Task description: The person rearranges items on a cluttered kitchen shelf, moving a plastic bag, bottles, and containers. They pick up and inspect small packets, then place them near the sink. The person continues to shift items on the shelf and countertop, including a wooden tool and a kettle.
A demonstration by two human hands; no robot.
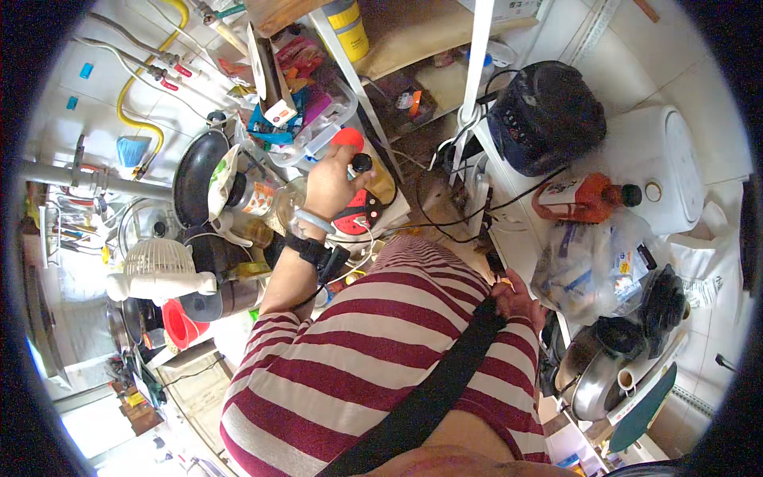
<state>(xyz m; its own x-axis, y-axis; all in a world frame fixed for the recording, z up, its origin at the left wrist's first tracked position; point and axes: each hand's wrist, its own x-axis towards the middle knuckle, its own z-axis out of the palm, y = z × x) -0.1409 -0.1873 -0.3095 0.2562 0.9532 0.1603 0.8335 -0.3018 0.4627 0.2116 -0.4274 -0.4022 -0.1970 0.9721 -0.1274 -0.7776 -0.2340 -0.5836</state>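
My left hand (pixel 326 189) wears a pale bracelet (pixel 315 222) and a black wrist strap (pixel 310 249). Its fingers curl around a bottle with a black cap (pixel 361 162); most of the bottle is hidden by the hand. Just beyond the fingers shows a round red object (pixel 347 141), and below them lies a red case-like object (pixel 356 216) with a white cord. At the right side of my striped shirt is my right hand (pixel 517 300), fingers bent beside a small dark object (pixel 495 262). Whether it grips that object cannot be made out.
A clear plastic bin (pixel 325 134) of packets stands beyond my left hand. Left are a black frying pan (pixel 201 177) and a white fan (pixel 160 271). Right are a black cooker (pixel 545 119), a reddish sauce bottle (pixel 581 198) and metal pots (pixel 596 387). Black cables (pixel 459 225) cross the gap ahead.
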